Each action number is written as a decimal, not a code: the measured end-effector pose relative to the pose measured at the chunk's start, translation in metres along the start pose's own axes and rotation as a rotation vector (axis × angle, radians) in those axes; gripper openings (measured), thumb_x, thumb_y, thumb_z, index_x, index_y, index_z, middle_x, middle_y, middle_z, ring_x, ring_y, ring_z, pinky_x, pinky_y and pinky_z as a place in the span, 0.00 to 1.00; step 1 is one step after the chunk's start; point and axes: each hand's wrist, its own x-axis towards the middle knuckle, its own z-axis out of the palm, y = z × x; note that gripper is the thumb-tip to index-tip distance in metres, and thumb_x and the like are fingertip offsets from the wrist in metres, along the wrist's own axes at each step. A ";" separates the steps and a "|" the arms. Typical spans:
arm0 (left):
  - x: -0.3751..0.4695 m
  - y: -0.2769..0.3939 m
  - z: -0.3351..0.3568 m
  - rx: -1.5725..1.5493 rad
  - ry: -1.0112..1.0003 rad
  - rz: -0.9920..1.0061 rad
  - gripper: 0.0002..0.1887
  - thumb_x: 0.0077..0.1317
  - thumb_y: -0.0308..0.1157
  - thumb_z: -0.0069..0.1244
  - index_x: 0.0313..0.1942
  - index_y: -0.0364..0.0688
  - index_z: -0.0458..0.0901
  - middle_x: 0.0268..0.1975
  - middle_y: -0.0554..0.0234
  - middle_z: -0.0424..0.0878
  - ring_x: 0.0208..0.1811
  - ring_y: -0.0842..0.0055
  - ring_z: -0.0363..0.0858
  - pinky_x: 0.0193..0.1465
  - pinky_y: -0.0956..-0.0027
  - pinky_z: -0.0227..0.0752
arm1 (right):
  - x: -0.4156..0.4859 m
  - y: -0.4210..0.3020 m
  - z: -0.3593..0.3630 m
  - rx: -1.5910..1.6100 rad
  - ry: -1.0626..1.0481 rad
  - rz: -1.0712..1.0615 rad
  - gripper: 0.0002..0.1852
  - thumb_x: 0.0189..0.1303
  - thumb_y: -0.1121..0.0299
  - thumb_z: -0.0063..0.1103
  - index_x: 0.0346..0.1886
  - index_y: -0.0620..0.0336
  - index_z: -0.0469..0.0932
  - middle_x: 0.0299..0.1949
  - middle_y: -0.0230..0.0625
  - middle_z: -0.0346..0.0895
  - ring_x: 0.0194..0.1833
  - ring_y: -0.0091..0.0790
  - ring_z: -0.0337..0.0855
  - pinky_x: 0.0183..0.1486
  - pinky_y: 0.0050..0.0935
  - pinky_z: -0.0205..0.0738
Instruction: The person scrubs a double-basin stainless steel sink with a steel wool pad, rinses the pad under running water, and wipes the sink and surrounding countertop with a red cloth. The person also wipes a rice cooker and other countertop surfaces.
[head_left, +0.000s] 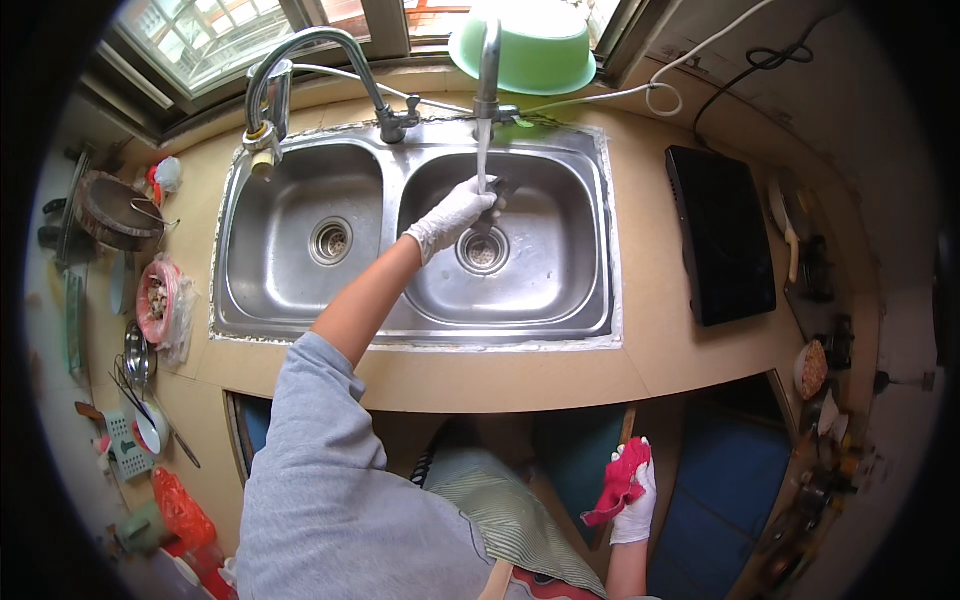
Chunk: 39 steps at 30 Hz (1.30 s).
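Note:
My left hand, in a white glove, is in the right-hand steel basin under running water. Its fingers are around a small dark object, mostly hidden by the hand, so its kind is unclear. The water comes from a curved metal faucet directly above. Away from the sink, at lower right, my right hand wears a white glove too. It grips a crumpled red cloth in front of the cabinet opening. Just below my left hand is the basin's drain strainer.
The left basin has a second faucet over it. A black induction cooktop lies on the right counter. A green plastic basin leans at the window. On the left stand a pink bowl of food scraps and a round wooden chopping block.

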 end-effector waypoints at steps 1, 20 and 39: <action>-0.002 0.001 -0.003 0.022 0.009 0.003 0.14 0.68 0.30 0.43 0.52 0.37 0.75 0.30 0.68 0.76 0.30 0.85 0.73 0.35 0.78 0.70 | 0.001 0.000 0.002 -0.003 -0.010 -0.005 0.25 0.73 0.64 0.43 0.70 0.59 0.58 0.63 0.45 0.67 0.61 0.40 0.72 0.64 0.41 0.68; 0.006 0.027 0.006 -0.104 0.196 -0.058 0.09 0.73 0.34 0.42 0.48 0.42 0.74 0.26 0.73 0.73 0.22 0.85 0.71 0.24 0.78 0.69 | -0.002 0.018 -0.012 0.014 0.000 0.031 0.25 0.73 0.64 0.42 0.71 0.58 0.58 0.65 0.43 0.65 0.62 0.39 0.71 0.65 0.41 0.67; 0.007 0.029 0.002 -0.291 0.327 -0.170 0.07 0.67 0.29 0.38 0.38 0.43 0.75 0.19 0.71 0.67 0.16 0.80 0.66 0.22 0.68 0.72 | 0.008 0.025 0.022 0.024 -0.062 0.067 0.24 0.73 0.66 0.42 0.70 0.60 0.58 0.64 0.46 0.66 0.62 0.43 0.72 0.65 0.41 0.67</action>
